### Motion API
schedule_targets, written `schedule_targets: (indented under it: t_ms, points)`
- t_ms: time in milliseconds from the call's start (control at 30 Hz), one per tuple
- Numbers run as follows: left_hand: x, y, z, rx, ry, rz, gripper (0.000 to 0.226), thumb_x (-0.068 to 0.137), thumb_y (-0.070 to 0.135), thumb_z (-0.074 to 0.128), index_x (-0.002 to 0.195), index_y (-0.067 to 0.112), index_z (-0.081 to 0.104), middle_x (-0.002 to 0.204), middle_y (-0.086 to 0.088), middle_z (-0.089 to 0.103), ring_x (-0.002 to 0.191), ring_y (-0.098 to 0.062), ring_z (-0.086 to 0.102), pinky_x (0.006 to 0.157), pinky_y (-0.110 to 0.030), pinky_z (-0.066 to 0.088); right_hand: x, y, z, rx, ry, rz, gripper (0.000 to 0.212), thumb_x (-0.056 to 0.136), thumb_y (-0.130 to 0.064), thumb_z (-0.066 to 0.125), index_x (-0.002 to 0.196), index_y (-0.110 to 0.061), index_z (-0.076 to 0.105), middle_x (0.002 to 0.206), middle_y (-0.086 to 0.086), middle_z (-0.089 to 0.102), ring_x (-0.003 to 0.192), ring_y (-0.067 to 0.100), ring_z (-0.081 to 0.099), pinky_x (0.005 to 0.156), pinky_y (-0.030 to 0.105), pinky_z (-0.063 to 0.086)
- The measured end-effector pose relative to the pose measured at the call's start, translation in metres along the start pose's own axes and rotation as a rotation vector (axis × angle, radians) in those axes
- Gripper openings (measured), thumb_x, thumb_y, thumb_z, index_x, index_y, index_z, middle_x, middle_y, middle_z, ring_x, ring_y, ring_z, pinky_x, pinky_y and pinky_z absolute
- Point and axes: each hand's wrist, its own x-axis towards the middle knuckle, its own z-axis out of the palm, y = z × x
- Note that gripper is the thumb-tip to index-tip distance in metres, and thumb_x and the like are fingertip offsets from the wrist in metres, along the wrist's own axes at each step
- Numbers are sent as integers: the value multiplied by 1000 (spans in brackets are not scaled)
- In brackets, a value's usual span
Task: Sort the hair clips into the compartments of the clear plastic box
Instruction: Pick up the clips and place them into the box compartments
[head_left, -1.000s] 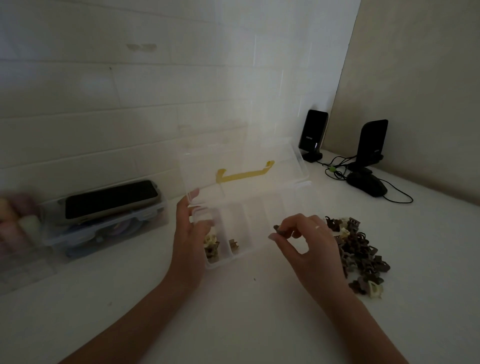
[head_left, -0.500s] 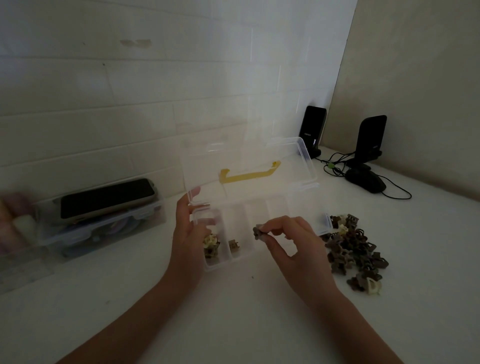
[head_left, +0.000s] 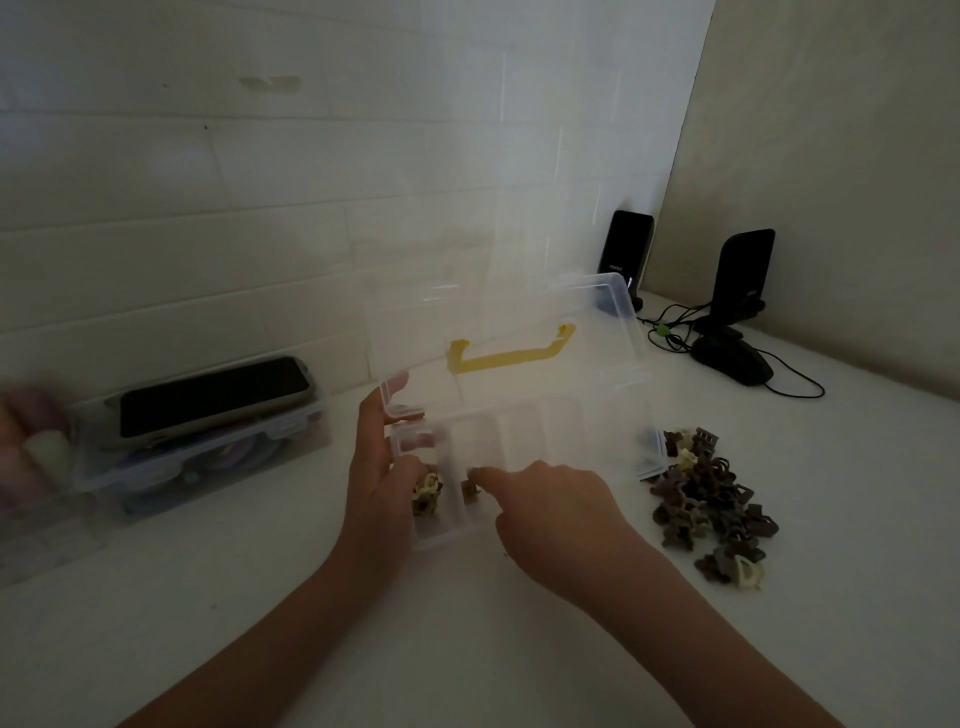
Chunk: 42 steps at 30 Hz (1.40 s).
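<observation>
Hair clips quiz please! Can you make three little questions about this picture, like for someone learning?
1. True or false: the clear plastic box has its lid open.
2. Where is the loose pile of hair clips? A) left of the box B) right of the box C) on the phone
3. Fill in: the lid's handle is coloured ____.

Key
1. True. The left hand rests at the box's left end.
2. B. The right hand reaches over the near compartments instead.
3. Yellow.
</observation>
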Motion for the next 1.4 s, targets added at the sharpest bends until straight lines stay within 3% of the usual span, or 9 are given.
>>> schedule_targets:
  t_ms: [233,400,633,700,833,933,1033,1167,1400]
  points:
    - [0,1,1,13,14,-26,72,66,6,40,119,54,45,117,2,55,108,-22,58,88,-54,50,-19,10,3,127,51,19,50,88,-20,38,128,-49,41,71,-5,51,62,18,48,48,22,28]
    - [-1,6,4,45,29,-23,67,66,14,40,115,59,44,122,5,53,113,-27,54,88,-41,46,-28,15,12,121,57,-21,49,92,-25,35,134,-50,36,95,1,63,86,24,60,60,30,30]
    - [-3,9,3,46,29,-25,69,67,10,37,114,60,44,128,-2,51,110,-27,57,94,-59,44,-29,16,10,194,111,-30,49,89,-23,36,131,-47,41,96,-2,64,87,19,60,63,30,38]
    - [-3,10,4,45,34,-30,66,68,12,39,114,59,45,125,0,52,111,-27,56,95,-60,43,-31,13,3,402,203,-15,45,88,-23,40,126,-45,48,84,-9,63,75,6,58,63,26,44]
    - [-2,10,4,45,32,-50,61,72,14,41,113,60,44,124,3,54,112,-26,56,96,-60,42,-24,12,-9,1001,390,134,19,88,-16,58,98,-31,64,70,-1,66,60,8,60,52,22,49]
    - [-2,10,4,52,25,-53,62,73,14,39,111,63,43,122,3,54,108,-23,58,94,-57,45,-20,11,-16,1525,287,299,5,84,-6,64,80,-8,66,69,6,71,62,18,68,50,23,52]
    - [-2,10,3,48,26,-48,64,72,13,37,111,63,44,116,3,55,98,-15,63,85,-46,52,-20,9,-15,1749,246,449,9,83,-6,63,76,-4,69,75,11,73,71,24,72,55,20,54]
    - [-1,9,2,43,20,-58,67,69,10,35,112,61,44,116,-1,55,101,-20,61,88,-53,50,-17,8,-10,1674,307,505,8,82,-12,66,77,-7,70,74,7,74,70,22,73,51,18,52]
    - [-1,7,1,42,14,-61,65,72,9,37,117,56,44,114,9,57,106,-19,60,89,-57,50,0,-8,-2,1273,544,282,16,78,-16,72,72,-10,58,66,5,69,61,18,67,47,24,52]
